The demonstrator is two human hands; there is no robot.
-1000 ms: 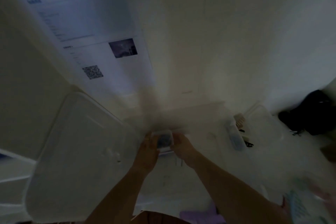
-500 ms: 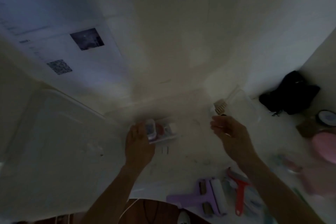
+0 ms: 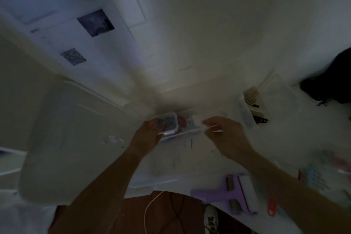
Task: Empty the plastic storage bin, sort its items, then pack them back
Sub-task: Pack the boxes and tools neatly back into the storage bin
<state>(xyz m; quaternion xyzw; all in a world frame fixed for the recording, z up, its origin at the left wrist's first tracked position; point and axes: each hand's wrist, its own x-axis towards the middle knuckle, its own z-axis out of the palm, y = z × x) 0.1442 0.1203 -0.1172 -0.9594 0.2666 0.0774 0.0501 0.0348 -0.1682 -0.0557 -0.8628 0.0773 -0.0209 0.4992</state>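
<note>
In the head view, the left hand [image 3: 147,135] grips a small clear box [image 3: 168,122] above the big plastic bin [image 3: 155,181] on the worktop [image 3: 214,100], so sorting seems underway. The right hand [image 3: 226,133], half curled, pinches a thin stick [image 3: 215,129]. It was over by the brush [image 3: 251,95] before; next it should set things down gently.

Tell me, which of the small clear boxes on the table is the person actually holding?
The small box with dark bluish contents, gripped by the left hand. The long narrow box farther right lies untouched, beside a brush.

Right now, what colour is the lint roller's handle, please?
Purple, on the lint roller, seen in the head view.
</note>
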